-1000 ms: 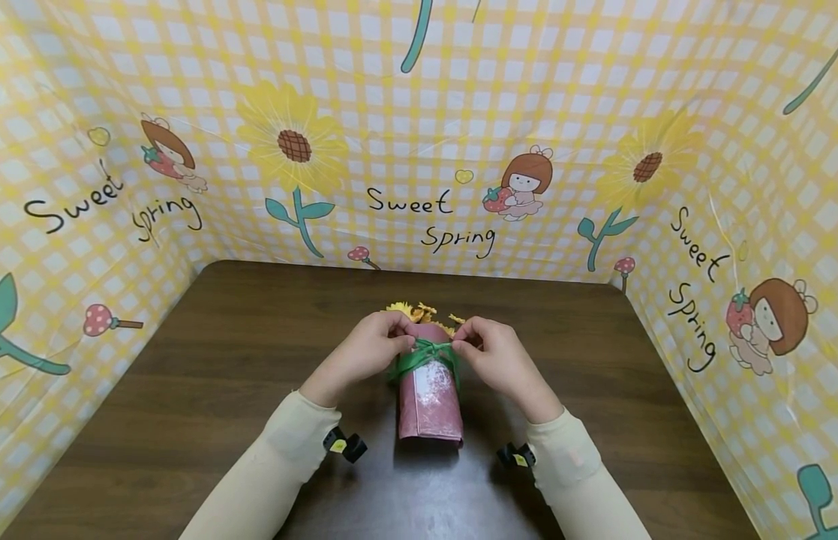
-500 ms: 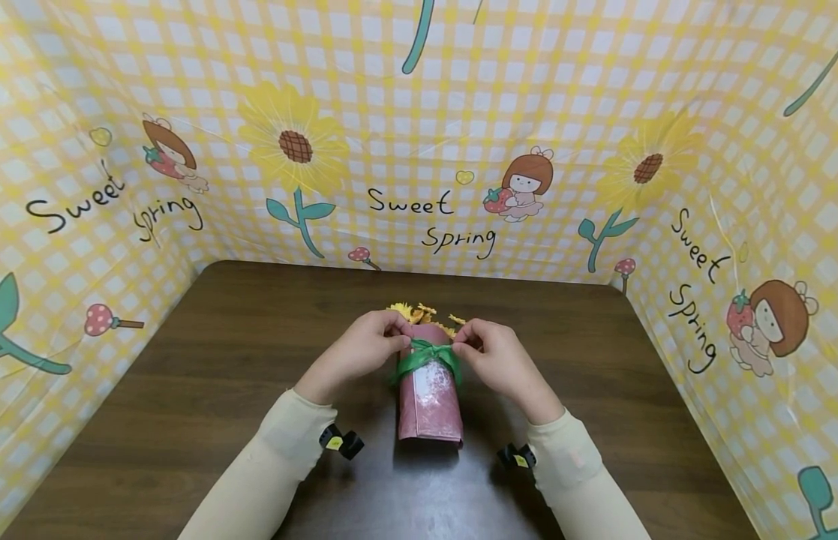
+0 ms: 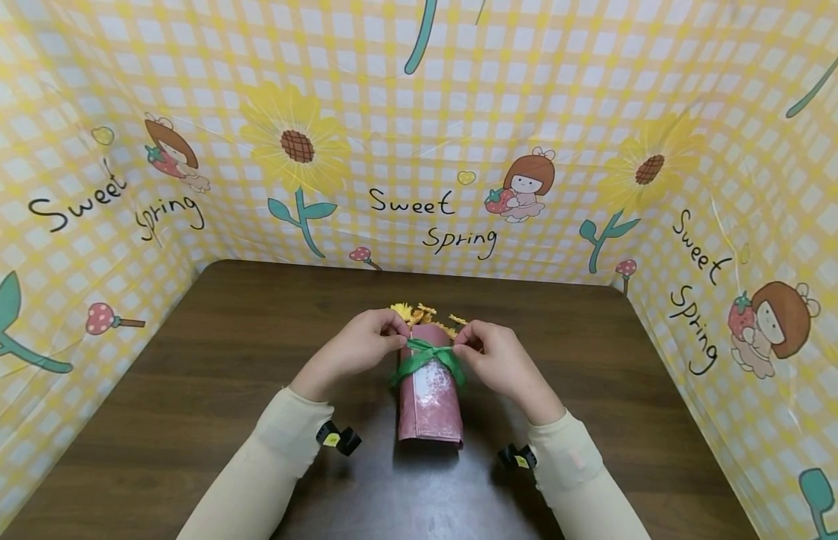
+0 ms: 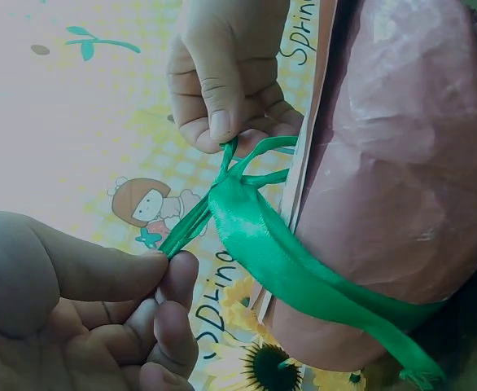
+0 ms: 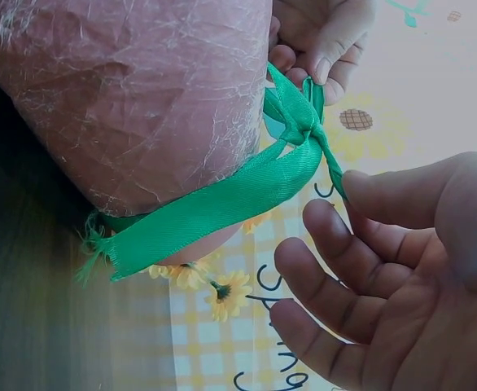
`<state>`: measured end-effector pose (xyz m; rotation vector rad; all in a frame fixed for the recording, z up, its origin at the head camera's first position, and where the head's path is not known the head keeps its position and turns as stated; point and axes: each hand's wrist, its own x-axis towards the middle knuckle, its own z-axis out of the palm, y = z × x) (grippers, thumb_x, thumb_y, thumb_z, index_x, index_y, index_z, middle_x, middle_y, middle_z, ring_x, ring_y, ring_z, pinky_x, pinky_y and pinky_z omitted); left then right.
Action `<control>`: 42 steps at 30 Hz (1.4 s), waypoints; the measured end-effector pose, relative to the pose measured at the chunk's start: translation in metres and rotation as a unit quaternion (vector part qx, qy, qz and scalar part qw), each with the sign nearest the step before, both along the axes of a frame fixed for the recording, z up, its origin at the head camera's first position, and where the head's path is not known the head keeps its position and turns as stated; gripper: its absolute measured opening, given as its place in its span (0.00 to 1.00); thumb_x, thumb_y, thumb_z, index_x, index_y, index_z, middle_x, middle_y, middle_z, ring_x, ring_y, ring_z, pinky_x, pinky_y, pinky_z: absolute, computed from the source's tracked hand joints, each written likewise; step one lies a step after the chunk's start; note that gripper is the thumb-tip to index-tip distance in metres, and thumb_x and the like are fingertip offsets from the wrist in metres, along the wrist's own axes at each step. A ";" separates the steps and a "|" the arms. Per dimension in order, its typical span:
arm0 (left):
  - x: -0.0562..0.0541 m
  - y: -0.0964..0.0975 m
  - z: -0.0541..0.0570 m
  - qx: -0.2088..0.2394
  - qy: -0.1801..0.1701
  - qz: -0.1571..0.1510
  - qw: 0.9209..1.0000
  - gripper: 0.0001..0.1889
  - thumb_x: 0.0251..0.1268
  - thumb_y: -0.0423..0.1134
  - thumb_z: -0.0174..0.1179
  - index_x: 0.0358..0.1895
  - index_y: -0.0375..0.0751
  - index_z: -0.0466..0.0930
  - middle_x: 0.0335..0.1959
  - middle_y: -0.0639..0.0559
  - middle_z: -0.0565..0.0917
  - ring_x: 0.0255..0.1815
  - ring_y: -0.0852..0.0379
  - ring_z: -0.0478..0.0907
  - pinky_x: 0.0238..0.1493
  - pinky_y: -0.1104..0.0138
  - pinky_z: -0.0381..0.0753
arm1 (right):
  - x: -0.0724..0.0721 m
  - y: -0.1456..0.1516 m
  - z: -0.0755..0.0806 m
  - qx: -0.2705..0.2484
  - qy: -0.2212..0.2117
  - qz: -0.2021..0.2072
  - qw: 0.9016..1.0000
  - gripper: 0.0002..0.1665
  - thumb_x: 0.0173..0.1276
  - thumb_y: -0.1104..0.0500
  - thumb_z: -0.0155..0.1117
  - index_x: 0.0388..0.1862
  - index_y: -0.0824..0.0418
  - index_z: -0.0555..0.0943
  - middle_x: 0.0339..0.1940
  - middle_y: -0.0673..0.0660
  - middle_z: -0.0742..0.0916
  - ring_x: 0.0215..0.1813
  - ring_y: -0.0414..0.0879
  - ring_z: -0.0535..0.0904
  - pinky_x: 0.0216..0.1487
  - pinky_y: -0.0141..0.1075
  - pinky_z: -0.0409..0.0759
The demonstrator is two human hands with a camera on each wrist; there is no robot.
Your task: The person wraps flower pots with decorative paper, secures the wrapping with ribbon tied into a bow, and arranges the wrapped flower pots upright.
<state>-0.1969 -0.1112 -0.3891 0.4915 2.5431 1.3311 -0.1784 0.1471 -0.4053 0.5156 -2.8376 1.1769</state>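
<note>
A bouquet wrapped in pink paper (image 3: 431, 409) lies on the table, its yellow flowers (image 3: 403, 310) pointing away from me. Around the wrap runs a green ribbon (image 3: 428, 352), knotted on top with loops pulled out to both sides. My left hand (image 3: 364, 341) pinches one loop between thumb and forefinger; my right hand (image 3: 493, 352) pinches the opposite one. In the left wrist view the knot (image 4: 222, 187) stands off the paper, between the two hands. A loose ribbon end with a frayed tip (image 5: 100, 248) hangs along the wrap in the right wrist view.
The dark brown wooden table (image 3: 256, 315) is enclosed on three sides by a yellow checked cloth (image 3: 405, 135) printed with sunflowers and "Sweet Spring". A black camera mount (image 3: 339, 438) sits on the left sleeve, another (image 3: 516, 456) on the right.
My left hand has drawn slightly to the left, and the ribbon's knot looks tighter, its ends spreading wider at the sides. The right hand and the bouquet have barely moved.
</note>
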 end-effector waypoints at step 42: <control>-0.006 -0.014 0.000 -0.016 -0.020 -0.013 1.000 0.03 0.73 0.33 0.61 0.40 0.43 0.83 0.36 0.45 0.82 0.35 0.52 0.74 0.33 0.63 0.73 | -0.002 0.004 -0.003 0.028 -0.024 0.018 0.999 0.05 0.71 0.56 0.70 0.36 0.52 0.82 0.31 0.49 0.83 0.35 0.45 0.76 0.38 0.38 0.77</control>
